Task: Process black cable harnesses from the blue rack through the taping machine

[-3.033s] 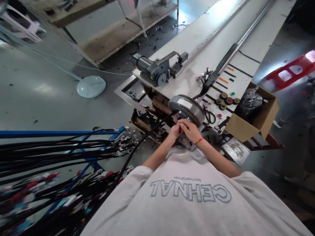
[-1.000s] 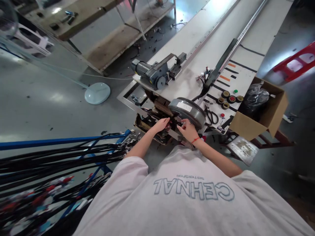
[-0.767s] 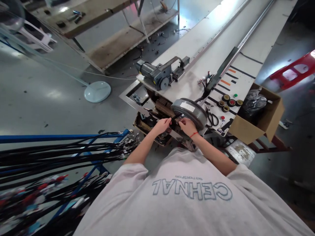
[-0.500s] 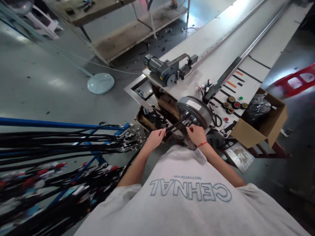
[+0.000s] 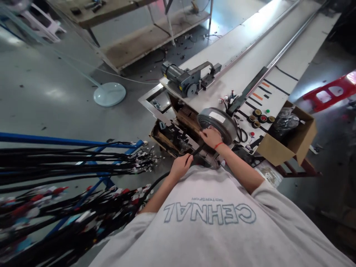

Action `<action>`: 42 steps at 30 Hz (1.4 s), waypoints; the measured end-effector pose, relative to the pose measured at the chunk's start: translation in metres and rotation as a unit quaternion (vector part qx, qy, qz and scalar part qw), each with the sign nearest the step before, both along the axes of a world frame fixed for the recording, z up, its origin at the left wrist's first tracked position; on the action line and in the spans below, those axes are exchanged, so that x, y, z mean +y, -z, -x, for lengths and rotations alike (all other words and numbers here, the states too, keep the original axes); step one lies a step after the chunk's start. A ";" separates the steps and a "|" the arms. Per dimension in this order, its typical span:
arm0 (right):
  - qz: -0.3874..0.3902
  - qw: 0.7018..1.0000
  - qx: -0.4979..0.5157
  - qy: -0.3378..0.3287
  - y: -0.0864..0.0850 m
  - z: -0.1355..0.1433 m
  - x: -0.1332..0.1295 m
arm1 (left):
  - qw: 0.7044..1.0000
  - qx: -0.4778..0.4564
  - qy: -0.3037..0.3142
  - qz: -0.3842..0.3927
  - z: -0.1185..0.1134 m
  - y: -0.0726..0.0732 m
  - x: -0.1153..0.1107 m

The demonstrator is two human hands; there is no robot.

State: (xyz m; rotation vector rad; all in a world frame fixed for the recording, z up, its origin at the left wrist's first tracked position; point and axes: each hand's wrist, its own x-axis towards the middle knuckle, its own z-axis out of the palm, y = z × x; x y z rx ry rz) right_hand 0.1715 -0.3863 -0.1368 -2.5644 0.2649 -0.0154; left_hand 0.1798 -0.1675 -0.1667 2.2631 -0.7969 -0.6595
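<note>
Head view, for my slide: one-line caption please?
Left hand pulls a black cable while right hand rests on the hub motor.

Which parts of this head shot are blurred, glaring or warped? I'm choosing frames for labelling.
Head view: the cable bundle at lower left smears; glare whitens the far bench; wide-lens warp bends the edges; both hands, left hand and right hand, and the hub motor read sharp.

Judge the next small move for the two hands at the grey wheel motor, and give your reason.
Probably keep drawing the black cable back with the left hand. It closes on the cable, which runs taut up to the right hand resting against the grey wheel motor on the bench.
</note>
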 end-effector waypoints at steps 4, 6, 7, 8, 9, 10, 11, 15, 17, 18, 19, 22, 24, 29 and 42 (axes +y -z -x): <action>-0.046 0.982 -0.125 0.131 -0.009 0.050 -0.063 | 0.994 0.103 -0.020 0.024 -0.006 0.009 -0.005; -0.048 0.920 -0.083 0.379 0.001 0.075 -0.118 | 0.989 0.141 -0.022 0.045 -0.013 0.008 -0.023; -0.061 0.875 -0.032 0.479 0.010 0.085 -0.144 | 0.988 0.145 -0.020 0.058 -0.016 0.006 -0.034; -0.073 0.824 0.012 0.561 0.021 0.092 -0.166 | 0.988 0.140 -0.016 0.068 -0.019 0.004 -0.047; -0.084 0.782 0.047 0.616 0.032 0.097 -0.183 | 0.989 0.130 -0.011 0.073 -0.022 0.002 -0.059; -0.088 0.751 0.070 0.650 0.044 0.100 -0.194 | 0.990 0.120 -0.006 0.072 -0.023 0.001 -0.070; -0.087 0.734 0.078 0.669 0.055 0.102 -0.199 | 0.991 0.114 -0.001 0.068 -0.025 0.001 -0.078; -0.050 0.738 0.056 0.671 0.079 0.105 -0.190 | 0.989 0.136 0.001 0.051 -0.026 0.008 -0.086; -0.032 0.746 0.045 0.664 0.083 0.108 -0.184 | 0.989 0.137 -0.008 0.052 -0.028 0.011 -0.081; -0.025 0.749 0.039 0.661 0.085 0.109 -0.184 | 0.989 0.134 -0.006 0.054 -0.029 0.011 -0.079; -0.021 0.752 0.035 0.658 0.087 0.110 -0.184 | 0.990 0.127 0.001 0.054 -0.030 0.010 -0.078; -0.023 0.750 0.030 0.660 0.091 0.112 -0.189 | 0.995 0.083 0.028 0.036 -0.030 0.006 -0.077; -0.029 0.750 0.026 0.660 0.093 0.112 -0.191 | 0.998 0.051 0.037 0.013 -0.027 0.004 -0.077; -0.035 0.751 0.020 0.659 0.094 0.112 -0.191 | 0.999 0.002 0.048 -0.011 -0.023 0.002 -0.077; -0.032 0.746 0.019 0.665 0.096 0.113 -0.193 | 0.998 -0.021 0.052 -0.011 -0.024 -0.006 -0.067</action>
